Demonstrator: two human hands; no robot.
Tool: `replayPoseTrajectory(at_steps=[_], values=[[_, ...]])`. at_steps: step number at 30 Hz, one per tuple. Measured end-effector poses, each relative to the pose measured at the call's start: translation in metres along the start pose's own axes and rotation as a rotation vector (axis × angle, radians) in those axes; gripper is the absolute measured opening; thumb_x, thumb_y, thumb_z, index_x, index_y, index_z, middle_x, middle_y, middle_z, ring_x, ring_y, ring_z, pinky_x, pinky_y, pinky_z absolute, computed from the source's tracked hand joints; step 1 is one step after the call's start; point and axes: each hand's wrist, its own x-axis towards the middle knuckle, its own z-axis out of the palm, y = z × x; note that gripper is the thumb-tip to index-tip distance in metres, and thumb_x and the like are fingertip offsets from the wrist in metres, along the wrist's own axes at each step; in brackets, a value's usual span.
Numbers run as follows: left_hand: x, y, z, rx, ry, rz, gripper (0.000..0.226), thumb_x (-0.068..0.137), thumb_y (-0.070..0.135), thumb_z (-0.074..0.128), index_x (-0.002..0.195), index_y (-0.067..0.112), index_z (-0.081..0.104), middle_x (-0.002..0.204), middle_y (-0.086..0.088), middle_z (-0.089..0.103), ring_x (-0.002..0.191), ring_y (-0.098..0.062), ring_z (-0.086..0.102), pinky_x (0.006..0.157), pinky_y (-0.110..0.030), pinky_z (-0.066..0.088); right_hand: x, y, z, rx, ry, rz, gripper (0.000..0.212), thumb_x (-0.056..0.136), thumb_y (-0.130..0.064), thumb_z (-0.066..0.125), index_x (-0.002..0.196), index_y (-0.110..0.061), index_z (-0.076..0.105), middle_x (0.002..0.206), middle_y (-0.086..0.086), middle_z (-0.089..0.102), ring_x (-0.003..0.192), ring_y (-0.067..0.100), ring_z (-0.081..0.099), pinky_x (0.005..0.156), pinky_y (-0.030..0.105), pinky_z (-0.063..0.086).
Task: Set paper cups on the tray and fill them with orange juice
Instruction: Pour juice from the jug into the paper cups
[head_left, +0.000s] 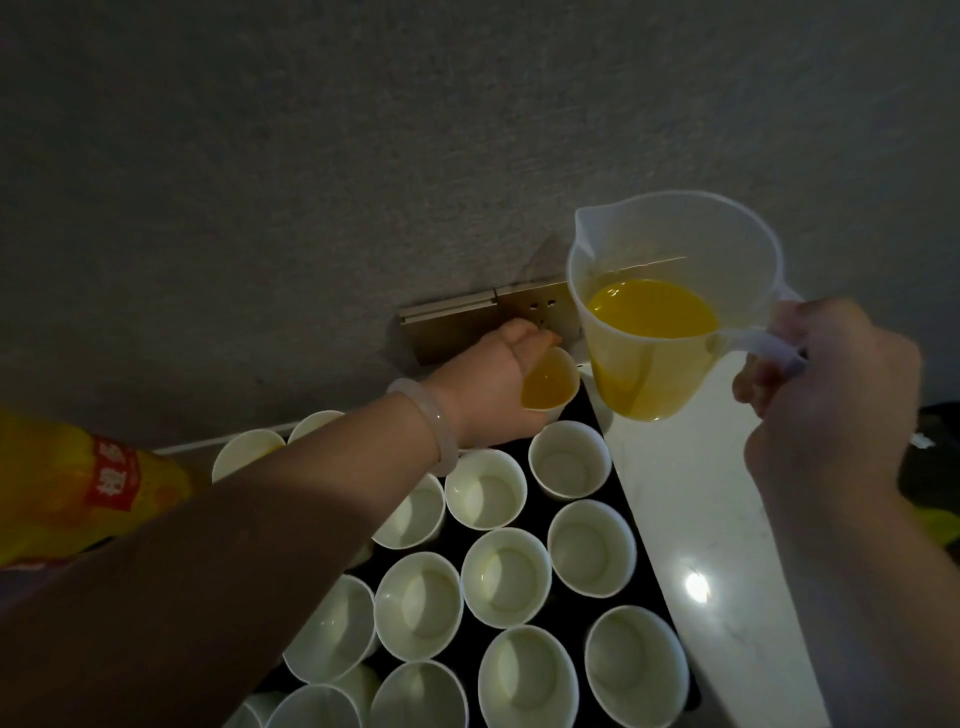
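A black tray (639, 525) carries several white paper cups (506, 582), most of them empty. At the tray's far corner my left hand (493, 389) grips a cup filled with orange juice (550, 387), fingers curled round its rim. My right hand (826, 384) holds the handle of a translucent plastic jug (670, 301) lifted above the tray's far right edge. The jug is roughly upright and holds orange juice in its lower half. No juice is pouring.
An orange juice bottle with a red label (78, 483) stands at the left behind my forearm. A wall socket plate (519, 317) sits on the grey wall behind the tray. White marble counter (691, 519) runs along the tray's right side.
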Motion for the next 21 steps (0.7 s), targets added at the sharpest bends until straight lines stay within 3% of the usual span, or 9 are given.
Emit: replayPoseTrajectory(at_steps=[5,11,16,21], values=[[0.006,-0.003,0.003,0.050,-0.041,0.069,0.080,0.080,0.040,0.073,0.146,0.016,0.033,0.150,-0.005,0.029,0.135,-0.022,0.035,0.111,-0.035,0.033,-0.002,-0.001,0.002,0.036,-0.024,0.013,0.031,0.071,-0.017,0.052,0.041,-0.012,0.053,0.039,-0.001,0.038,0.041,0.017,0.035,0.040,0.018,0.028],[0.007,-0.005,0.002,0.151,-0.076,0.089,0.074,0.081,0.036,0.070,0.144,0.017,0.036,0.143,-0.006,0.036,0.131,-0.025,0.035,0.111,-0.039,0.030,-0.002,0.000,-0.001,-0.070,-0.032,-0.049,0.032,0.086,-0.004,0.048,0.054,-0.003,0.045,0.039,-0.002,0.037,0.038,0.012,0.036,0.037,0.016,0.030],[0.010,-0.003,0.004,0.256,-0.152,0.076,0.066,0.083,0.034,0.066,0.141,0.018,0.037,0.140,-0.004,0.037,0.130,-0.025,0.034,0.110,-0.041,0.031,-0.004,0.000,0.000,0.030,-0.025,-0.018,0.026,0.076,-0.014,0.052,0.052,-0.005,0.047,0.041,0.001,0.038,0.040,0.015,0.036,0.038,0.016,0.029],[0.014,-0.005,0.008,0.280,-0.179,0.058,0.071,0.081,0.029,0.066,0.143,0.020,0.033,0.143,-0.003,0.035,0.131,-0.025,0.035,0.108,-0.044,0.035,-0.003,0.007,-0.003,-0.113,-0.069,-0.077,0.028,0.088,0.000,0.047,0.061,0.001,0.050,0.042,0.001,0.040,0.037,0.008,0.038,0.037,0.013,0.031]])
